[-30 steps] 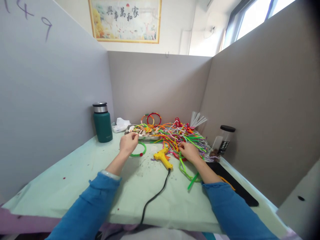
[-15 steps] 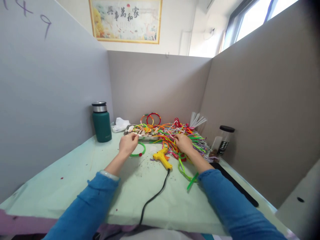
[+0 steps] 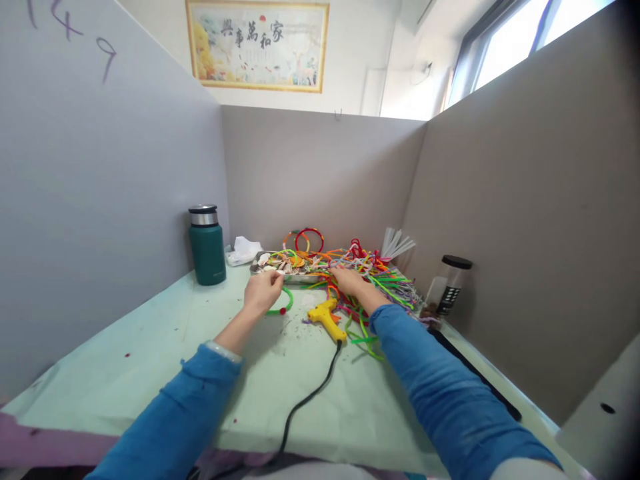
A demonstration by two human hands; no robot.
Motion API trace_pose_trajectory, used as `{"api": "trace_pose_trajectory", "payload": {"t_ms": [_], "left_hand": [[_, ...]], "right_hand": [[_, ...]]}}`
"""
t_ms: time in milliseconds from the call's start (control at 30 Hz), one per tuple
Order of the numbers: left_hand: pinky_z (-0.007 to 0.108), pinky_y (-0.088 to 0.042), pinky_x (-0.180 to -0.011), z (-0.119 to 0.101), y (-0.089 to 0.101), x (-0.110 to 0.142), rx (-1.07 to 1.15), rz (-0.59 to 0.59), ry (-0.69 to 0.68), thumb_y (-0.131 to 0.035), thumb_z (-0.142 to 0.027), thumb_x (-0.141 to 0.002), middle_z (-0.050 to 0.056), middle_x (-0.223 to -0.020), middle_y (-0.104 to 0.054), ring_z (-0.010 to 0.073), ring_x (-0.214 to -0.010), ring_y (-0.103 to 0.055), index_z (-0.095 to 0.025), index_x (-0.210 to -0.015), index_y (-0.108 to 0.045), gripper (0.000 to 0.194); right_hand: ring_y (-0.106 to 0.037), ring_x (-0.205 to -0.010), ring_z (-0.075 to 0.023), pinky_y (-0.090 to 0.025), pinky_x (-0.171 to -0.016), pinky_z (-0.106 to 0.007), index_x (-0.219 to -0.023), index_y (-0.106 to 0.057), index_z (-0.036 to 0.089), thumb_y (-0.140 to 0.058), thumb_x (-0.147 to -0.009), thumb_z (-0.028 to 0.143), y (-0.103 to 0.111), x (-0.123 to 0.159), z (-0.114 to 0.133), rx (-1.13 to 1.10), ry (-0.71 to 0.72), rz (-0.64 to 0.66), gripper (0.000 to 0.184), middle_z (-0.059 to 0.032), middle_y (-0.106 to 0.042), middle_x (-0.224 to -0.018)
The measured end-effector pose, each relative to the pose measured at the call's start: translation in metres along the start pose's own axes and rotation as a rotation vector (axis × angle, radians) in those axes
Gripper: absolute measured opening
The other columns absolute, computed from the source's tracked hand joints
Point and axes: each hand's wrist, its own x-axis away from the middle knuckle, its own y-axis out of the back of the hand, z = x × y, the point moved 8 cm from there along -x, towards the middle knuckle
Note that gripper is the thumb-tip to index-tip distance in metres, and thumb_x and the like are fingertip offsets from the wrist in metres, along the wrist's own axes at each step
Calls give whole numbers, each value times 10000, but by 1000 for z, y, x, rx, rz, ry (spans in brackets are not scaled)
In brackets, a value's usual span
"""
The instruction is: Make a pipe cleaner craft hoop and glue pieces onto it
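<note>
i'm keeping the left hand (image 3: 263, 291) low in front of the tray (image 3: 296, 279), its fingers curling in toward the thumb. the green ring (image 3: 291, 300) is lying right beside it on the table (image 3: 200, 387), with a red bead (image 3: 283, 311) showing on the near side. i'm not managing to tell whether those fingertips are gripping the ring or anything else — they're blending into the pale bits (image 3: 295, 263) behind them.

the right hand (image 3: 349, 280) is reaching across to the tray's right end, palm down, fingers stretching forward and only slightly bending. its tips are meeting the strands (image 3: 395, 287) there, and i can't make out whether they're holding one. the yellow gun (image 3: 327, 320) is resting between the two arms, its cord (image 3: 313, 393) running down to the near edge.

the left hand is hiding the ring's far left part, and the right sleeve (image 3: 440, 373) is covering much of the black strip (image 3: 490, 385). the picture is cutting off both sleeves at the bottom.

compared with a second ago, the right hand is sitting further left, away from the green strands it was over. the bright green piece (image 3: 364, 341) is now lying nearer the gun — and the left hand is covering more of the ring.
</note>
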Motion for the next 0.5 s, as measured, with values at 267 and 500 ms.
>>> {"api": "trace_pose_trajectory", "payload": {"t_ms": [267, 500], "left_hand": [[226, -352, -600, 4, 5, -4, -4, -47, -4, -433, -402, -784, 32, -728, -682, 150, -677, -576, -204, -807, -679, 317], [219, -366, -595, 5, 12, -6, 61, -70, 21, -461, -379, -769, 21, -690, -676, 136, -637, -577, -190, -785, -680, 290]], "right_hand": [[-614, -908, -223, -443, -753, -279, -876, -683, 123, -470, -819, 225, 21, 4, -57, -85, -297, -144, 243, -159, -670, -924], [-615, -655, -136, -463, -580, -234, -1142, -548, 27, -136, -928, 206, 96, 5, -97, -270, -434, -392, 498, -141, -660, -832]]}}
